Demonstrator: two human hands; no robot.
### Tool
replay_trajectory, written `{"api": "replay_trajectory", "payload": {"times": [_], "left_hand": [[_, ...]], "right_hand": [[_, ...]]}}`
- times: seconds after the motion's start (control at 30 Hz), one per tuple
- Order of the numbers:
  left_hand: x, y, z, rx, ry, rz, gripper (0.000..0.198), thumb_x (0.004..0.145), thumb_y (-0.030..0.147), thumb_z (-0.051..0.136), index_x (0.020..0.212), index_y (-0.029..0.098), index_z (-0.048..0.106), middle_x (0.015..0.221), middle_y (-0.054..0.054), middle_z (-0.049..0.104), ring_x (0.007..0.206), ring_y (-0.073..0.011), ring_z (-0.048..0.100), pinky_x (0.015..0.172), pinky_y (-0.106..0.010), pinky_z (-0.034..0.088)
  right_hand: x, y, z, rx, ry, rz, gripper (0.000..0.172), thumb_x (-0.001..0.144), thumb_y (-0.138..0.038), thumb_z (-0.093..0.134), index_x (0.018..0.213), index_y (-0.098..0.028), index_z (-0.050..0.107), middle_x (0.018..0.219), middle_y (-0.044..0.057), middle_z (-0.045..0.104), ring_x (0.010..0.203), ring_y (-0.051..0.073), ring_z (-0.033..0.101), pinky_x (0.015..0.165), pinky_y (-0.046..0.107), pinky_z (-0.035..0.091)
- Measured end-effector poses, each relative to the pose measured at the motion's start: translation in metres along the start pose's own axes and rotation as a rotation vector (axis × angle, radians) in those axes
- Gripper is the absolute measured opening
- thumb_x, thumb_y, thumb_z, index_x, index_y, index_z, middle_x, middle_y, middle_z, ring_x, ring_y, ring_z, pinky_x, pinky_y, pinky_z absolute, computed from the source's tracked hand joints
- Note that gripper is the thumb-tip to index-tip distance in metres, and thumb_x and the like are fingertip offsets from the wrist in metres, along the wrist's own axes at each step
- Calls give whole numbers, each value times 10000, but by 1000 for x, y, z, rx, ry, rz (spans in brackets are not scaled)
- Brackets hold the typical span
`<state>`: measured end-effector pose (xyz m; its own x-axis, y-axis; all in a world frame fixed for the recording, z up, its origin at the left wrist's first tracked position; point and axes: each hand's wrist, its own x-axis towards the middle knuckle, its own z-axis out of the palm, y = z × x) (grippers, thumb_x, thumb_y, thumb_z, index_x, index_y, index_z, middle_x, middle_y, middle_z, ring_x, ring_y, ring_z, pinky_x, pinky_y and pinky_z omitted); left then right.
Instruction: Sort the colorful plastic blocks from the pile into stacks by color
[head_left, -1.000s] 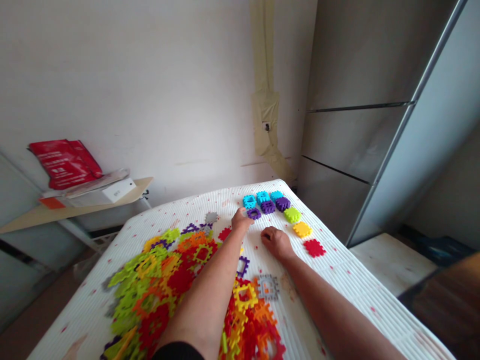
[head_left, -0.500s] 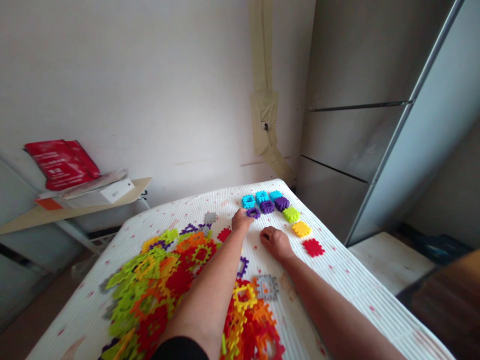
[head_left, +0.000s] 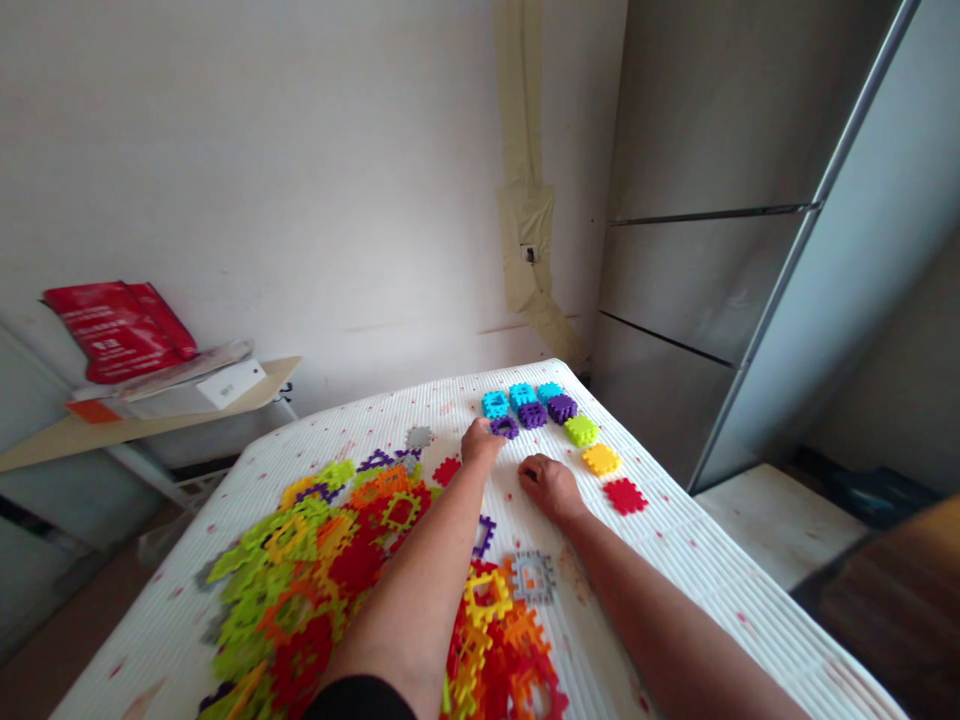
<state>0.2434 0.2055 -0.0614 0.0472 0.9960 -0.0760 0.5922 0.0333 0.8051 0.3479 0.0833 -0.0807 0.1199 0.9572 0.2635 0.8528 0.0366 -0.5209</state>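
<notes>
Purple, an open-framed stack touches the left hand on the surface; whether it is gripped cannot be told. The right hand is loosely curled, contents hidden. Neither has visibly shifted over the last second, so the layout stands unchanged: three cyan stacks, three purple, one lime stack, one yellow stack, one red square.

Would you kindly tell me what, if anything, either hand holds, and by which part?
The left hand touches a purple piece at its left edge, grip unclear; the right hand shows nothing held.
</notes>
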Motion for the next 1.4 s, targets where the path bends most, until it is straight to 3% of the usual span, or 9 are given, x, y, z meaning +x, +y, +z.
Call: {"api": "replay_trajectory", "payload": {"times": [0.2,0.33,0.5,0.6,0.83,1.0,1.1,1.2,1.4], "left_hand": [[-5,7,-5,-2,-8,-19,364,846,330,556,1170,168,514,1142,-86,562,969,-205,580,807,-405,507],[-17,8,-34,15,-22,2,348,841,323,567,1150,169,525,1116,-78,574,956,-200,585,796,-391,506],[-63,-14,-114,73,-69,114,313,634,104,678,937,185,667,759,-18,664,738,-177,623,745,-291,473],[-105,-41,-172,99,-26,164,246,626,163,608,851,216,691,758,-3,693,755,-195,630,758,-283,460],[-190,-132,-263,192,453,41,288,600,479,543,759,292,693,821,40,734,834,-253,647,774,-316,470],[-216,-184,-283,68,756,-221,145,627,521,510,609,441,629,673,271,669,938,-230,636,859,-381,453],[-214,-201,-287,-239,847,-372,98,593,488,558,596,412,620,508,228,632,927,-211,647,849,-377,476],[-208,-206,-287,-449,882,-400,82,557,460,587,580,384,609,399,185,581,892,-202,661,835,-370,495],[-213,-195,-283,-411,803,-407,101,585,454,563,558,367,607,431,160,610,912,-222,662,812,-389,514]], "right_hand": [[0,1,-1,17,3,-3,191,788,-157,479,822,-189,664,849,42,662,773,143,584,674,209,389],[0,3,-2,43,-9,-29,185,784,-164,486,826,-187,665,865,41,663,783,144,587,686,208,396],[1,6,-1,38,-9,-38,189,777,-172,490,841,-180,668,879,48,667,782,151,593,689,215,398],[1,6,0,23,-17,-38,191,776,-180,491,845,-181,670,876,50,667,790,154,593,689,218,398],[-3,0,-5,39,-35,18,177,772,-214,506,830,-196,672,856,22,678,744,142,594,654,217,397],[-10,-29,-6,29,-190,-21,157,781,-276,541,776,-198,678,763,3,676,682,128,584,593,207,365],[-15,-49,-2,-112,-223,-58,148,768,-304,575,768,-202,683,798,21,672,695,130,578,591,214,345],[-19,-61,1,-230,-229,-78,163,748,-324,605,824,-202,682,878,45,663,730,143,580,599,224,344],[-24,-70,2,-328,-222,-98,152,766,-276,572,846,-184,664,895,66,656,769,162,598,605,235,353]]}}
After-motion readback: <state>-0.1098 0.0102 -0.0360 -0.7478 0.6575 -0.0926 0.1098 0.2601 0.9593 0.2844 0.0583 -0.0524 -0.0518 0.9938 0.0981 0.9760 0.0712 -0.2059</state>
